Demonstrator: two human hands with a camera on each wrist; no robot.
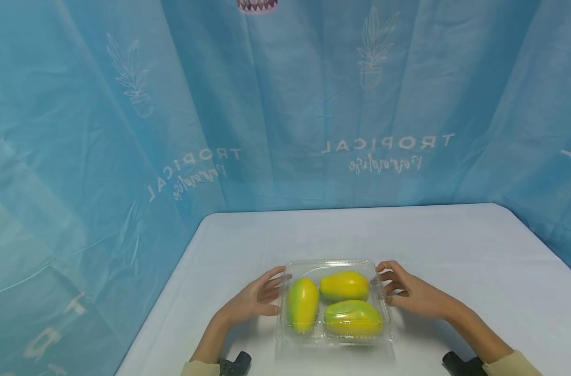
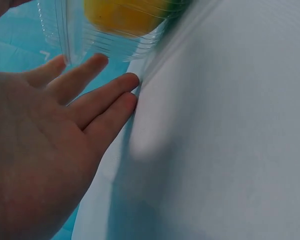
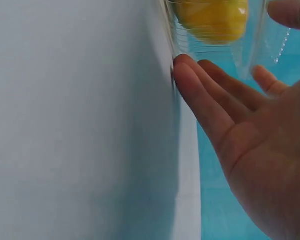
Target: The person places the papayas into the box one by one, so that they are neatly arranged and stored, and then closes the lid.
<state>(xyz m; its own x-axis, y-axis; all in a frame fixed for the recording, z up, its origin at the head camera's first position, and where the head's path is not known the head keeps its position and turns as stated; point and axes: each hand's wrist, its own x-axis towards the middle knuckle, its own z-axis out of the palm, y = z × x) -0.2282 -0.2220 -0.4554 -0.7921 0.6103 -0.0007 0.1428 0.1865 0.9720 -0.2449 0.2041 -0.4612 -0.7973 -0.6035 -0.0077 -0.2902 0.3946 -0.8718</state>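
Observation:
A clear plastic clamshell box [image 1: 334,339] sits on the white table, its lid down over three yellow-green fruits that look like mangoes. One fruit [image 1: 303,305] lies lengthwise on the left; another [image 1: 344,286] lies crosswise at the back right, with the third [image 1: 353,317] in front of it. At the box's left side is my left hand [image 1: 250,300], fingers extended and fingertips right at the plastic wall. My right hand [image 1: 419,295] flanks the opposite side, its fingers loosely bent and tips at the rim. Both wrist views show the palms facing the box, fingers spread.
The white-covered table [image 1: 351,230] has rounded back corners. A blue curtain [image 1: 285,104] printed with mirrored lettering and potted plants hangs behind it and along the left side. Dark wrist straps [image 1: 236,364] show near the front edge of the head view.

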